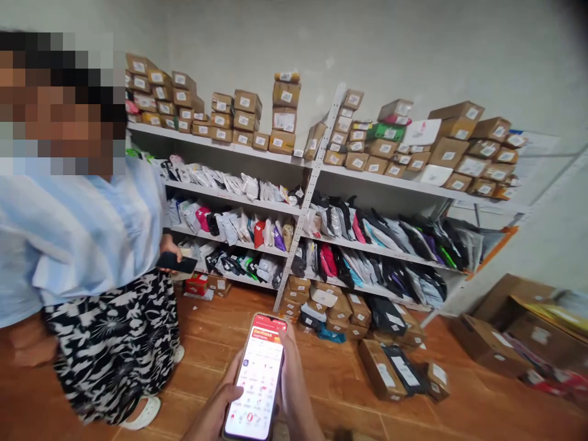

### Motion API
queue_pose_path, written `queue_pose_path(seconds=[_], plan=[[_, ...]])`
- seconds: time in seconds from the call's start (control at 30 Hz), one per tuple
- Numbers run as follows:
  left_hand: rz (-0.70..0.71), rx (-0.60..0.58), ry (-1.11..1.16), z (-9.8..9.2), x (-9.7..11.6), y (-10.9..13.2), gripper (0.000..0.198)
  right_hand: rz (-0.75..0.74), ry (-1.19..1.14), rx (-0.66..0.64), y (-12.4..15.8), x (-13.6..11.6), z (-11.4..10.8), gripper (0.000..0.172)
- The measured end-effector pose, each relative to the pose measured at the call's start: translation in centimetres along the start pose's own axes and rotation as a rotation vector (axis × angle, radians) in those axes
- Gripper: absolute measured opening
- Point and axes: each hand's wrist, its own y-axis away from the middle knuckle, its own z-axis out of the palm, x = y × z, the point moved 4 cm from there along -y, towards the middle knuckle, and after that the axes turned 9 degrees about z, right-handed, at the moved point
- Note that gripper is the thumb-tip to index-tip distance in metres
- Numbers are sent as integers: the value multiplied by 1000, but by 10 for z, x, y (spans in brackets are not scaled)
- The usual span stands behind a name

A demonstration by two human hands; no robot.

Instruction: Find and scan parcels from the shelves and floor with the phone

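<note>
A smartphone (258,380) with a lit screen, red at the top and white with small icons below, is held upright in both my hands at the bottom centre. My left hand (225,392) wraps its left side, the thumb resting on the lower left of the screen. My right hand (294,373) grips the right edge, its thumb near the top corner. Fingers behind the phone are hidden.
A person (105,233) stands at the left, a dark phone (178,263) in one hand. Metal shelves (257,205) along the wall carry many cartons and plastic mailer bags. Boxes (381,369) lie on the floor, and larger cartons (493,343) stand at the right.
</note>
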Motion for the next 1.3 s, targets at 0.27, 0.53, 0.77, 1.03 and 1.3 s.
queue_pose_path(seconds=[0.27, 0.53, 0.77, 1.03, 1.3], plan=[[-35, 74, -89, 7, 15, -113, 91, 29, 106, -27, -86, -27, -29, 33], [-127, -40, -132, 16, 2, -164, 85, -58, 104, 135, -117, -49, -57, 40], [-187, -163, -40, 26, -29, -221, 78, -155, 23, 368, -145, -68, -95, 42], [-414, -281, -12, 25, -40, -331, 80, -184, -119, 595, -217, -103, -131, 38], [-590, -340, -75, 39, -45, -428, 84, -264, -106, 790, -284, -135, -162, 42]])
